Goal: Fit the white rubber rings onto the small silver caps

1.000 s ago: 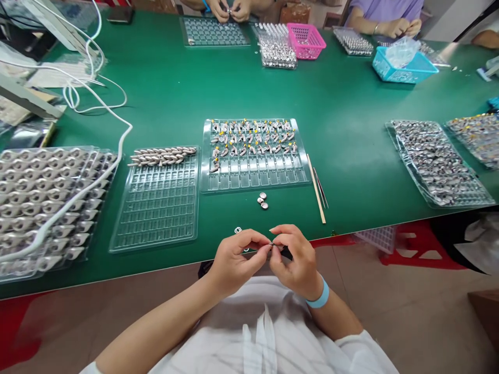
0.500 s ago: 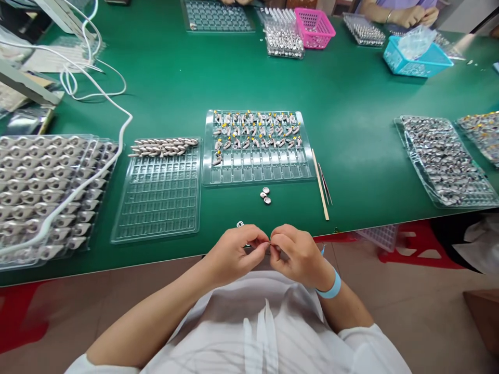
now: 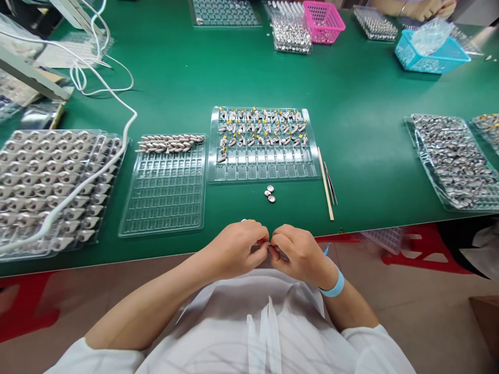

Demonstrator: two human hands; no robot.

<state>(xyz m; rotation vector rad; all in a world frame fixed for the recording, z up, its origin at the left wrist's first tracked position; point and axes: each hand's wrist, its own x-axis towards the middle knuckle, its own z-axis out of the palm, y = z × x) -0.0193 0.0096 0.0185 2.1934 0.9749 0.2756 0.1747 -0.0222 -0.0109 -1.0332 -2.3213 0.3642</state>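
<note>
Left hand: the bare left hand [image 3: 241, 250] is at the near edge of the green tabletop [image 3: 241, 200], its thumb and forefinger brought together at the tips, pinching a tiny greyish piece [image 3: 269, 244].
Right hand: the bare right hand [image 3: 298, 253], a light-blue band [image 3: 333, 284] around its wrist, meets the left fingertip to fingertip, also pinching the tiny piece.
Tiny piece: between the two sets of fingertips, in front of the person's white top [image 3: 230, 311]; mostly hidden, so its long axis and the way it points cannot be told.
Behind the left hand: a small white piece [image 3: 244, 220], largely covered by the knuckles.
Three small round silvery pieces [image 3: 271, 199]: clustered on the tabletop beyond the hands; one is set a little left of the other two.
Clear plastic tray with yellow-tipped grey metal parts [image 3: 264, 165]: beyond the cluster, long axis left to right; three rows of parts at the far side, plus one part at the left of the next row.
Pale wooden stick [image 3: 326, 184]: right of that tray, long axis running away from the person, far end leaning left.
Slim metal tweezers [image 3: 331, 184]: just right of the stick, slanting the same way; which end bears the tips is too small to tell.
Clear gridded tray [image 3: 162, 200]: on the left, long slender grey pieces [image 3: 169, 144] massed at its far end, lying roughly crosswise.
</note>
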